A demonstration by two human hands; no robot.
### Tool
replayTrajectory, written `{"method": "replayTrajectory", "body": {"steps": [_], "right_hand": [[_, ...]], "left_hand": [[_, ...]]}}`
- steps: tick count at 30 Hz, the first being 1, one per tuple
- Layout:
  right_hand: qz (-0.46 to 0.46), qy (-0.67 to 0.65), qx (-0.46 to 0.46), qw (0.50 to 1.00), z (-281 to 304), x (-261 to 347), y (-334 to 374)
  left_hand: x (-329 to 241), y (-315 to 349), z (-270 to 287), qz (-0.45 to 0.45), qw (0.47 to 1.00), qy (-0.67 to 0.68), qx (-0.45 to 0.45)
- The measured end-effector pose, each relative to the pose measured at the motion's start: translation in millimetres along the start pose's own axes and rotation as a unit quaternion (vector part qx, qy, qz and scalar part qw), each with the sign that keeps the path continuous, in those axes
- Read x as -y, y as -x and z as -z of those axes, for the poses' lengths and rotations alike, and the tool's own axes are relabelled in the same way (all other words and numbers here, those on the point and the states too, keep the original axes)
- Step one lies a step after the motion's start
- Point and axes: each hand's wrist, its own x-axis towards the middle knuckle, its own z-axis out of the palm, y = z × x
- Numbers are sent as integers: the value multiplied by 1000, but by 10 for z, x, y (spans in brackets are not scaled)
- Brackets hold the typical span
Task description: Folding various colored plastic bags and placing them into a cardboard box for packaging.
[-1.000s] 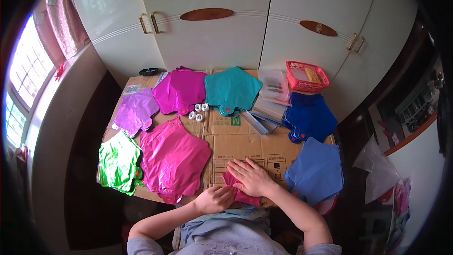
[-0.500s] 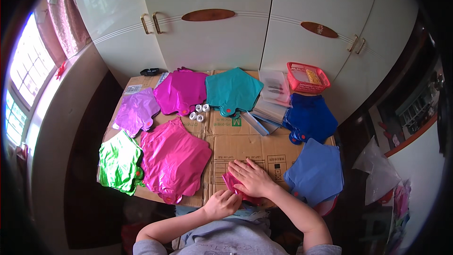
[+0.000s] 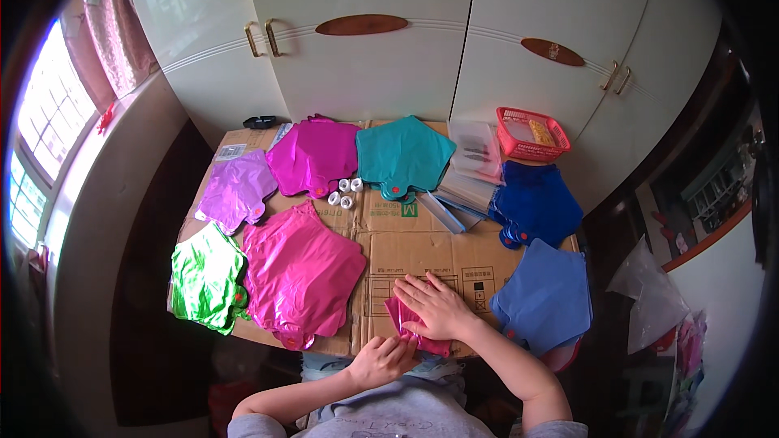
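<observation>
A small pink piece of shiny foil [image 3: 436, 346], which looks like a folded foil balloon, lies at the near edge of the cardboard. My right hand [image 3: 436, 308] rests flat on it, fingers stretched out and palm down. At its near left corner, the bent fingers of my left hand [image 3: 385, 359] pinch the foil. Part of the foil is hidden under both hands. Left of my hands lies a large stack of pink foil balloons [image 3: 300, 276]; to the right is a light blue stack [image 3: 548, 296].
Around the cardboard [image 3: 406, 247] lie green [image 3: 207, 280], lilac [image 3: 237, 186], magenta [image 3: 312, 154], teal [image 3: 404, 154] and dark blue [image 3: 540, 203] foil stacks. Several white rolls [image 3: 346, 193], clear plastic sleeves [image 3: 473, 150] and a red basket [image 3: 531, 144] stand farther back, before white cabinets [image 3: 357, 73].
My left hand has shifted slightly down toward me, still at the foil's corner. My right hand stays pressed on the foil, with slightly more pink showing below it.
</observation>
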Motion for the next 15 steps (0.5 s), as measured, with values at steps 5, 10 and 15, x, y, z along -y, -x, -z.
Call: {"method": "replayTrajectory", "body": {"steps": [5, 10, 15], "right_hand": [[15, -8, 29, 999, 54, -9, 2], [18, -1, 29, 999, 65, 10, 16], [22, -13, 21, 999, 63, 62, 83]], "left_hand": [[-37, 64, -4, -12, 999, -13, 39], [61, 86, 106, -31, 997, 25, 59], [210, 142, 163, -32, 997, 41, 58]]}}
